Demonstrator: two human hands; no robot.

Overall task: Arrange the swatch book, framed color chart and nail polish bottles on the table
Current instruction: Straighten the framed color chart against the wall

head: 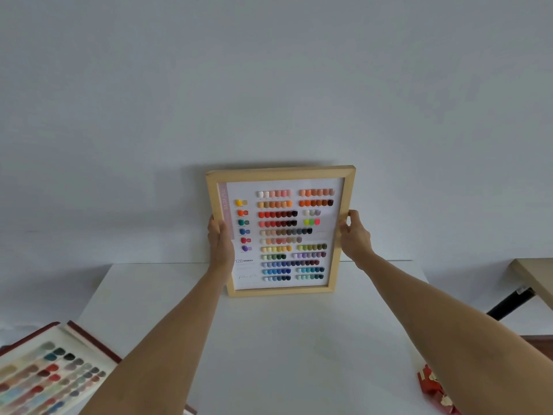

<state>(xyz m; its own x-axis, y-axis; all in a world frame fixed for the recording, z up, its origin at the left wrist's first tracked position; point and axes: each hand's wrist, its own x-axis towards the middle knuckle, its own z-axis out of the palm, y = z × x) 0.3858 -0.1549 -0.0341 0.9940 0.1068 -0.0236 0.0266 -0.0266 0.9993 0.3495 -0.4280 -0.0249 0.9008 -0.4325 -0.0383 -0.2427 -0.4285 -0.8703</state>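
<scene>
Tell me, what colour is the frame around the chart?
Light natural wood, pale tan: the frame, seen in the head view.

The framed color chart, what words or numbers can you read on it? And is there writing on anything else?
"128": printed low on the left of the framed color chart, beside the left hand.
Pink strip up the chart's left edge: vertical lettering, too blurred to read.
Small print beside and under "128", and a script signature: too small to read.
Swatch book: no writing readable.
Red packet under the right arm: pattern only, nothing readable.
</scene>
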